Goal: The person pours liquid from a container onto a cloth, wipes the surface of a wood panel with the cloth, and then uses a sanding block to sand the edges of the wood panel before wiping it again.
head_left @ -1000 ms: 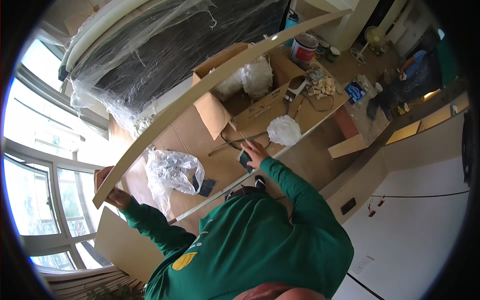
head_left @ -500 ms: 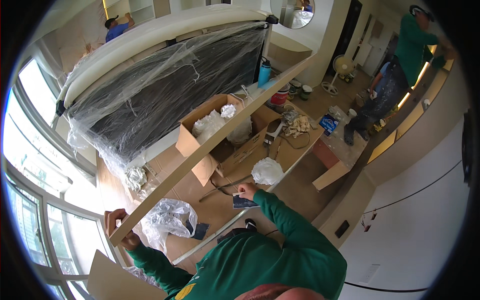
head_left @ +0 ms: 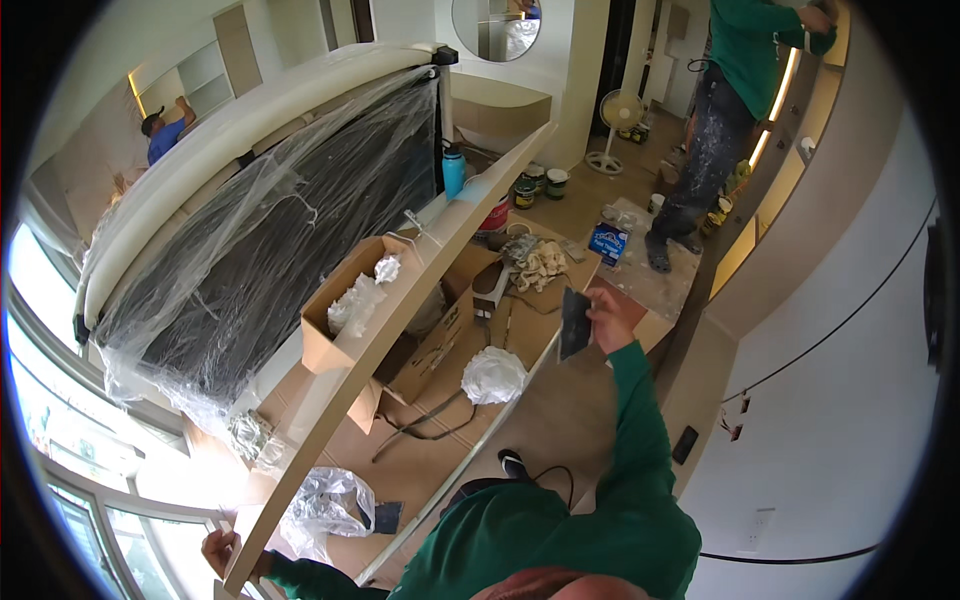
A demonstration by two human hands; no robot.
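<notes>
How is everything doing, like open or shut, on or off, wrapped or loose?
Long board: crossing over the box, near end at left hand
Dark sandpaper sheet: held in right hand
Cardboard box: open
Clear plastic bag: crumpled
Blue bottle: upright, capped
Strip light: on
Pedestal fan: standing; spinning unclear
Large dark-backed furniture: wrapped in clear plastic

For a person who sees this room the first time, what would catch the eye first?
Probably the long board, slanting across the middle, with the left hand at its near end. Next, the dark flat sheet in the right hand, right of centre; then the plastic-draped furniture at upper left.
</notes>
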